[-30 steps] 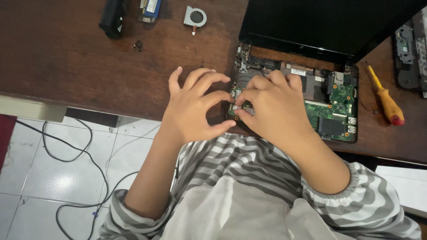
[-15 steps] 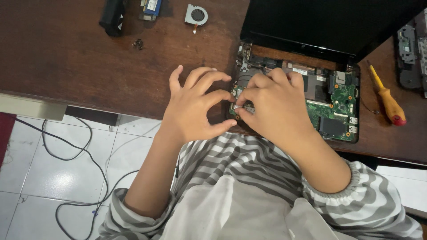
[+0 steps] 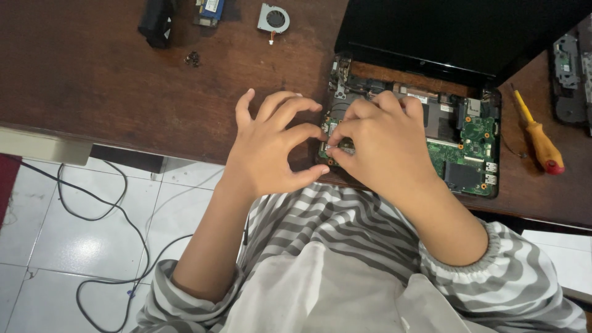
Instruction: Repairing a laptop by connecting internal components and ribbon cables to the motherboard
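Observation:
An opened laptop (image 3: 468, 142) lies at the near edge of a dark wooden table (image 3: 111, 80), its green circuit board exposed and its black lid raised behind. My left hand (image 3: 271, 145) arches at the board's left edge with curled fingers; the index tip and thumb touch there. My right hand (image 3: 385, 145) covers the board's left half, its fingertips pinching a small part beside the left fingertips. What they pinch is too small to tell.
A yellow-and-red screwdriver (image 3: 538, 135) lies right of the laptop. A small cooling fan (image 3: 273, 17), loose screws (image 3: 192, 58), a black object (image 3: 157, 21) and a blue part (image 3: 209, 8) lie at the table's far side. Cables (image 3: 105, 209) trail over the white tiled floor.

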